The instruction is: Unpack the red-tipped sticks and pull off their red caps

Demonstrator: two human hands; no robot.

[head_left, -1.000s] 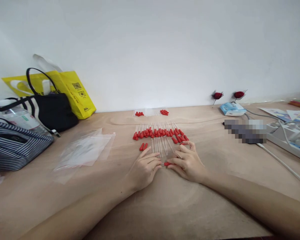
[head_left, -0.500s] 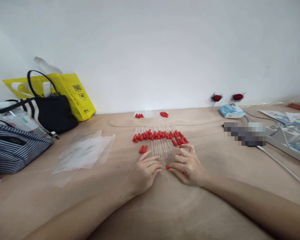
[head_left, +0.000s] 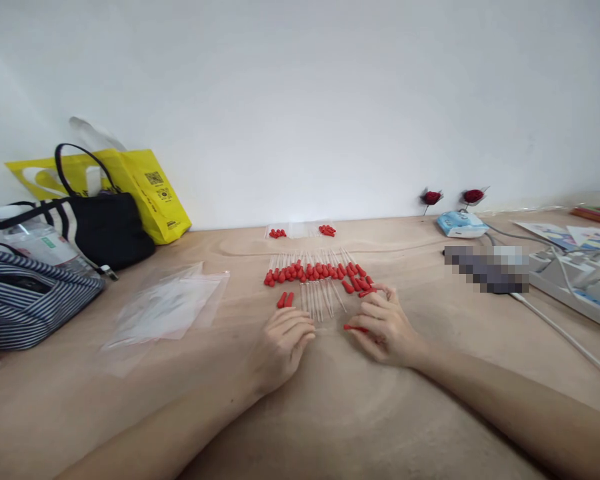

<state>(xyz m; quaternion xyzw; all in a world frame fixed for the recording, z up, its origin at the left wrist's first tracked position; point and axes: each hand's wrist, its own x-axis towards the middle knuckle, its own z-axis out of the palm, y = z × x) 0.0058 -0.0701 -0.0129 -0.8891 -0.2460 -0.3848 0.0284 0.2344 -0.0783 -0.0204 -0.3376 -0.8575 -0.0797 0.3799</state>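
My right hand [head_left: 386,327] is closed, with a red rubber dropper bulb [head_left: 355,327] pinched between thumb and fingers; its narrow end points left. Whether a glass tube sits in this bulb is too faint to tell. Across a small gap, my left hand [head_left: 286,339] has its fingers curled and thumb pressed against them; what they hold, if anything, is hidden. Just beyond the hands lie several bare glass dropper tubes [head_left: 321,300]. Behind these is a row of droppers with red bulbs [head_left: 310,270]. Loose red bulbs [head_left: 356,283] lie by my right fingertips, two more bulbs [head_left: 285,300] beyond my left hand.
Clear zip bags [head_left: 170,307] lie at left, near a striped pouch [head_left: 35,293], a black bag [head_left: 110,230] and a yellow bag [head_left: 155,193]. By the wall is a bag with red bulbs [head_left: 300,230]. At right are a tissue pack [head_left: 463,225], a power strip [head_left: 580,280] and cables.
My hands have moved apart, the left slightly left and the right slightly right with the red bulb. More of the bulb now shows beyond the right fingers.
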